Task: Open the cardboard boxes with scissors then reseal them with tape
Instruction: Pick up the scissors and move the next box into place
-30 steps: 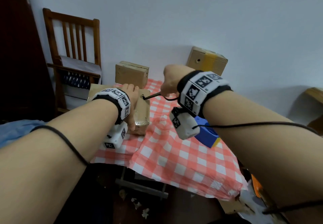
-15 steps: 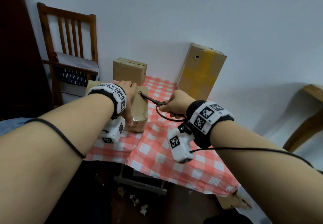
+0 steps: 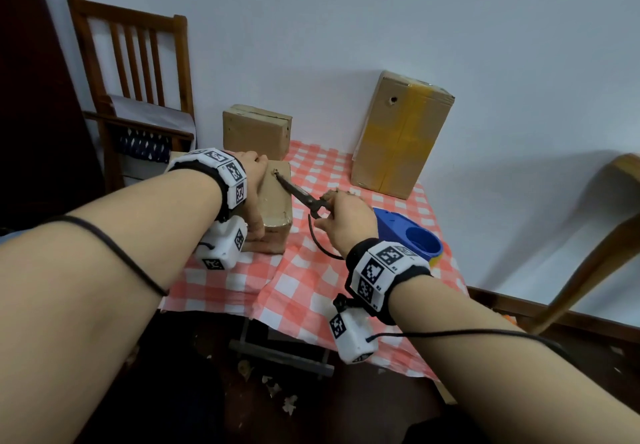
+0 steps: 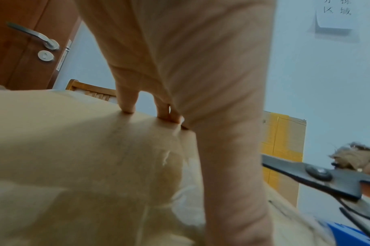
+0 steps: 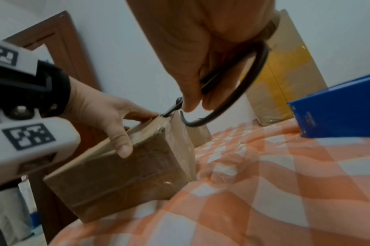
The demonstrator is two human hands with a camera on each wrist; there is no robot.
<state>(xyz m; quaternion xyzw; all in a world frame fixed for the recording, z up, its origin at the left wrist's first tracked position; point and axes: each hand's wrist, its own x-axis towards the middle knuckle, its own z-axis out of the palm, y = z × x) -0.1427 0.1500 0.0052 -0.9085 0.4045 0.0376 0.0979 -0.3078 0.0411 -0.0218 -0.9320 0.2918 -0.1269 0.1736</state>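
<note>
While the right hand (image 3: 348,215) grips the scissors (image 3: 300,196) by their loop handles, the blade tips touch the top far corner of the near cardboard box (image 3: 275,209).
Left hand (image 3: 255,197) clamps that box, fingers on its top and thumb down its near face; the box lies on the checked cloth (image 3: 304,280) of the worktop. Behind it sits a second box (image 3: 257,131); to its right stand a tall box (image 3: 401,137) with yellow tape and a blue tape dispenser (image 3: 410,237).
</note>
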